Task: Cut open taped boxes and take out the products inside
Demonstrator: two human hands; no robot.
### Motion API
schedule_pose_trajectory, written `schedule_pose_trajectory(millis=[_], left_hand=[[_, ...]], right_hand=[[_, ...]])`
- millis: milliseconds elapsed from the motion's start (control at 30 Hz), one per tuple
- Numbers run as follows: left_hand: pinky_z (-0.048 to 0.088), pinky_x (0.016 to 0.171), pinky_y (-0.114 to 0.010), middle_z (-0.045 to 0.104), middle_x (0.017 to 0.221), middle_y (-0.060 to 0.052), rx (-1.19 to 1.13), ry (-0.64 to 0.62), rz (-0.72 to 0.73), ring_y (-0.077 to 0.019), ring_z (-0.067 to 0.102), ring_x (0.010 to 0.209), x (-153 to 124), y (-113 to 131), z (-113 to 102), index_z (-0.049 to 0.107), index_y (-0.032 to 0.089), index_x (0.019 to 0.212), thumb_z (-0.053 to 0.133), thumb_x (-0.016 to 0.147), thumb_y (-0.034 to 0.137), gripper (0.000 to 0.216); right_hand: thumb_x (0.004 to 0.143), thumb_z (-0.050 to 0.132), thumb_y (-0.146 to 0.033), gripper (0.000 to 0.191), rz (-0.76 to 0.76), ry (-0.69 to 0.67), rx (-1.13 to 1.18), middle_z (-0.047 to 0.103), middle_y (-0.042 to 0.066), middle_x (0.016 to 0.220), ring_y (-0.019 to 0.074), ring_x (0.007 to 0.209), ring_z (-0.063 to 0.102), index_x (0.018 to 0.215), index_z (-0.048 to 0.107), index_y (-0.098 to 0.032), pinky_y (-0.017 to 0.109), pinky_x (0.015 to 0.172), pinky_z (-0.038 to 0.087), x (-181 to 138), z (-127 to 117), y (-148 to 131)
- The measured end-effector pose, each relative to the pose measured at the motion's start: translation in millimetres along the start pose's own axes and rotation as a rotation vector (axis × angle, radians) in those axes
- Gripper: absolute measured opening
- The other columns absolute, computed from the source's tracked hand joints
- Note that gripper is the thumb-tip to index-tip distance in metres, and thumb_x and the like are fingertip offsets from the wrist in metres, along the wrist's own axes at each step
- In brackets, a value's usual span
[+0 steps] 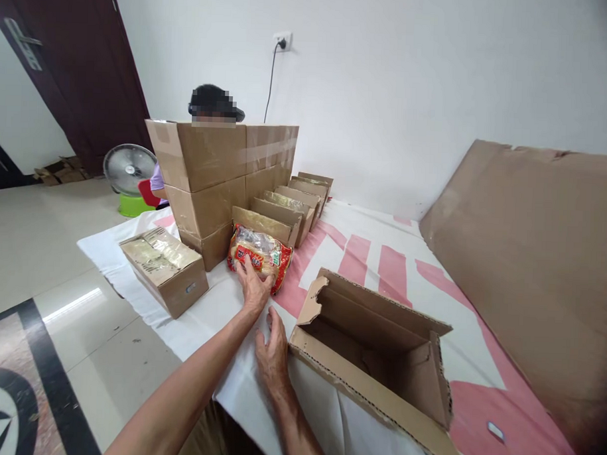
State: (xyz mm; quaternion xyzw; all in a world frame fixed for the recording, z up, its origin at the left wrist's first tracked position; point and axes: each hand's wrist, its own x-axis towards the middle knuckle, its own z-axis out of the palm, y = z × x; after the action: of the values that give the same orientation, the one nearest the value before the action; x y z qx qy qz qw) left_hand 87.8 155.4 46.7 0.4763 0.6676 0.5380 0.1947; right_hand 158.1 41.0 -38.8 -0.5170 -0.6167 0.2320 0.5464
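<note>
A red and clear plastic food packet [263, 247] stands tilted against the nearest open carton of a row. My left hand [254, 289] is on its near side, fingers and thumb pressed into the wrapper; the far side of the grip is hidden. Lower down, my right hand [273, 352] is open, fingers apart and holding nothing. It is beside the left end of an open cardboard box [367, 395], whose visible inside is bare and whose left flap is torn. Left of the packet sits a closed carton [182, 293] with shiny tape on top.
Taped cartons [211, 161] are stacked behind the packet, with a person in a dark cap [213, 103] beyond. Several open cartons [289, 202] run back toward the wall. A large cardboard sheet [536, 262] leans at right. A fan [130, 170] stands at left; a white-and-pink cloth [352, 256] covers the table.
</note>
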Motion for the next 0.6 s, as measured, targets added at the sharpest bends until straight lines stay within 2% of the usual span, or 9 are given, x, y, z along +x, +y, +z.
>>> schedule_pose_trajectory(millis=[167, 333, 400, 500, 600], left_hand=[[0.016, 0.127, -0.054, 0.005, 0.166, -0.035, 0.024, 0.001, -0.012, -0.0428, 0.003, 0.16, 11, 4, 21, 0.023, 0.004, 0.157, 0.072, 0.075, 0.021, 0.097], [0.015, 0.126, -0.058, 0.006, 0.17, -0.03, 0.025, -0.019, -0.028, -0.0417, 0.0, 0.16, 24, 9, 38, 0.02, 0.01, 0.159, 0.071, 0.074, 0.022, 0.1], [0.015, 0.127, -0.057, 0.004, 0.17, -0.03, 0.02, -0.031, -0.034, -0.0423, 0.0, 0.16, 28, 14, 41, 0.02, 0.009, 0.159, 0.071, 0.073, 0.02, 0.101], [0.017, 0.126, -0.055, 0.007, 0.169, -0.032, 0.011, -0.056, -0.031, -0.0443, 0.003, 0.16, 35, 18, 37, 0.025, 0.005, 0.158, 0.072, 0.068, 0.018, 0.103], [0.025, 0.125, -0.053, 0.024, 0.165, -0.031, -0.009, -0.097, 0.005, -0.0451, 0.02, 0.157, 42, 18, 17, 0.036, 0.006, 0.153, 0.073, 0.062, 0.016, 0.099]], right_hand=[[0.084, 0.053, -0.018, 0.064, 0.017, -0.009, -0.004, 0.061, 0.017, 0.143, 0.0312, 0.131, 0.059, 0.148, 0.049, -0.018, 0.054, 0.113, 0.046, -2, 0, -2], [0.083, 0.052, -0.018, 0.063, 0.031, -0.018, -0.031, 0.061, 0.018, 0.143, 0.0329, 0.132, 0.058, 0.146, 0.05, -0.017, 0.057, 0.114, 0.044, -1, 0, -3], [0.083, 0.051, -0.018, 0.063, 0.027, -0.022, -0.036, 0.061, 0.018, 0.142, 0.0334, 0.132, 0.058, 0.146, 0.049, -0.016, 0.057, 0.114, 0.043, -1, 0, -3], [0.084, 0.05, -0.019, 0.062, 0.027, -0.03, -0.022, 0.061, 0.02, 0.141, 0.0348, 0.132, 0.058, 0.146, 0.049, -0.014, 0.059, 0.113, 0.044, 1, -1, -3], [0.085, 0.05, -0.021, 0.061, 0.029, -0.028, -0.008, 0.061, 0.02, 0.141, 0.0351, 0.132, 0.058, 0.146, 0.049, -0.014, 0.059, 0.111, 0.046, 5, 0, -4]])
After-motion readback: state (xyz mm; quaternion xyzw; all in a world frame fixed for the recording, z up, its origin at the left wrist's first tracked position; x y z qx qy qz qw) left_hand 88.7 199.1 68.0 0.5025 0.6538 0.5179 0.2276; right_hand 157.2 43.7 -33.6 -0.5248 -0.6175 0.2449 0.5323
